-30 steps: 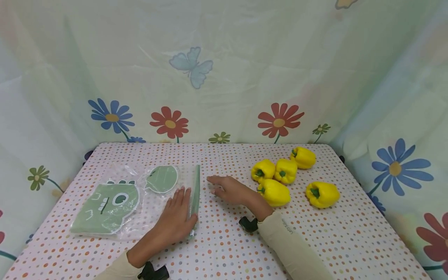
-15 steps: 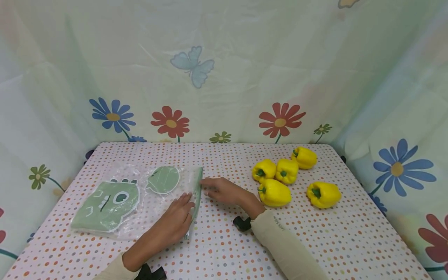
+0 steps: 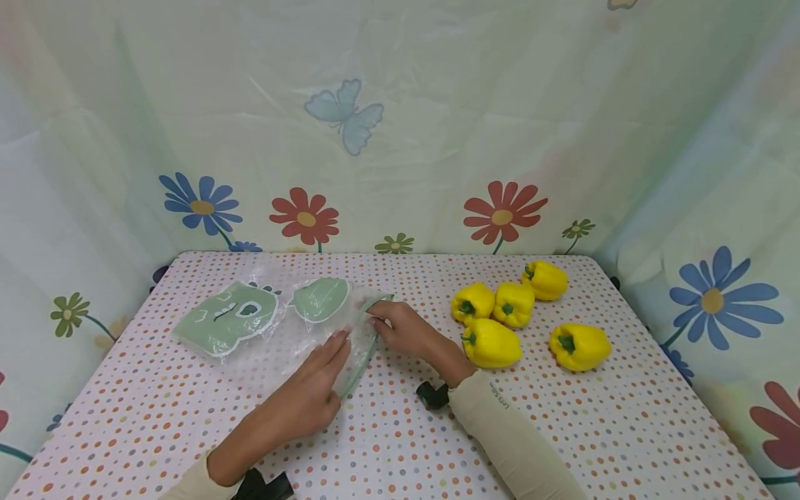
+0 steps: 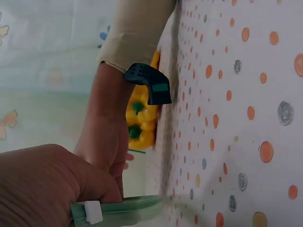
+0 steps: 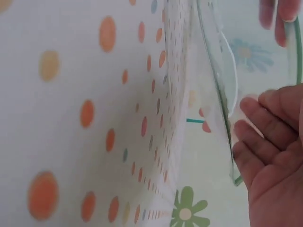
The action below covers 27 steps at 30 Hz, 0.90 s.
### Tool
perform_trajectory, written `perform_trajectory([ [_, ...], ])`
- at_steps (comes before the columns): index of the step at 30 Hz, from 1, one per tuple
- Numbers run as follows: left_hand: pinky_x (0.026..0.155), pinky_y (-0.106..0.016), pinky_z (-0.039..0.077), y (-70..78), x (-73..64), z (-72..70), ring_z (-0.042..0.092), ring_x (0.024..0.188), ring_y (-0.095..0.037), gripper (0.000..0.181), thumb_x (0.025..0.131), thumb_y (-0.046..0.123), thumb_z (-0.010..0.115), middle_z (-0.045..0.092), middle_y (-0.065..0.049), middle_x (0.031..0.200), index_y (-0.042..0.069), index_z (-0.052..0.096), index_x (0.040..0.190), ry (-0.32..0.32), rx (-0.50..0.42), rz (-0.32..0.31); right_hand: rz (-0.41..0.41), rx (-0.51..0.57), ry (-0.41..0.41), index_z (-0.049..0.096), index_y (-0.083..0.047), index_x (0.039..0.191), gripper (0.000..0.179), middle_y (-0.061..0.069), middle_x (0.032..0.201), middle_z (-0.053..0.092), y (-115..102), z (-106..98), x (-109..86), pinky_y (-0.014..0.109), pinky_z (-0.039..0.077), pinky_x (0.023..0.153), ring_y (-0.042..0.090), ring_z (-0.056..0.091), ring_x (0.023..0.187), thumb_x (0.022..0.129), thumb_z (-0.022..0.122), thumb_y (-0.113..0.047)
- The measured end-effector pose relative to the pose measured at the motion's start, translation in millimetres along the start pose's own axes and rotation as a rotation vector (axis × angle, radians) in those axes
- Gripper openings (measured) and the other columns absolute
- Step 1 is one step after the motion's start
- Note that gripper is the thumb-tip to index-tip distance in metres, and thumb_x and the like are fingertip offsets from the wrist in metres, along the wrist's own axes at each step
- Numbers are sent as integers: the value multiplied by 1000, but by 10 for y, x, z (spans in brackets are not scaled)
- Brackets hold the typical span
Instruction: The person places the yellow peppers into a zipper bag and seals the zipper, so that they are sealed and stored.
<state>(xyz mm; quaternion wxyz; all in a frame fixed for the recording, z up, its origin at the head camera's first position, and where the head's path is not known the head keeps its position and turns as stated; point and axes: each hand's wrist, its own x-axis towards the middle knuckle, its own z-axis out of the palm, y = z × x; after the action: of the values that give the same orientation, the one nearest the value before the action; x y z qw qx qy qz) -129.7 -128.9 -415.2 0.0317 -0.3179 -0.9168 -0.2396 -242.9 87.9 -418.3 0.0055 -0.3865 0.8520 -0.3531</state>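
A clear zip bag with a green cartoon dinosaur print sits at the left-middle of the table, its green-edged mouth facing right. My left hand pinches the near part of this mouth. At its far corner, my right hand grips the green edge between thumb and curled fingers. The left wrist view shows a white slider on the green zip strip, beside the left hand. In the right wrist view the two green edges stand apart, with the right hand's fingers between them.
Several yellow bell peppers lie on the right of the table, one of them apart from the others. The spotted tablecloth covers the table. A flower-printed curtain hangs behind and at both sides.
The right hand has come left to the bag's edge and taken hold. The left hand has gone from lying flat to pinching. The bag has shifted right and away, its mouth lifted.
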Motion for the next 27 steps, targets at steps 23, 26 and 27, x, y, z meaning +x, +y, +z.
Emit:
perform_trajectory([
  [23,103,-45,37,-75,86,-133,21,142,-36,63,79,-15,50,8,-25,158,-19,34,139,140,15,-57,310,-372,151,63,-1,125,36,12,125,63,-170,-23,-121,40,48,93,26,59,115,93,65,-18],
  [26,101,-46,39,-82,102,-247,22,142,-36,67,75,-15,51,6,-22,159,-19,33,139,168,36,-36,276,-393,160,61,-3,128,39,12,127,62,-247,-73,-162,41,48,93,27,58,117,93,66,-19],
  [27,100,-46,39,-81,108,-288,22,142,-36,68,74,-16,52,6,-22,159,-19,33,139,175,41,-30,260,-396,174,61,-3,128,39,13,127,62,-283,-102,-177,42,49,92,28,59,116,93,66,-19],
])
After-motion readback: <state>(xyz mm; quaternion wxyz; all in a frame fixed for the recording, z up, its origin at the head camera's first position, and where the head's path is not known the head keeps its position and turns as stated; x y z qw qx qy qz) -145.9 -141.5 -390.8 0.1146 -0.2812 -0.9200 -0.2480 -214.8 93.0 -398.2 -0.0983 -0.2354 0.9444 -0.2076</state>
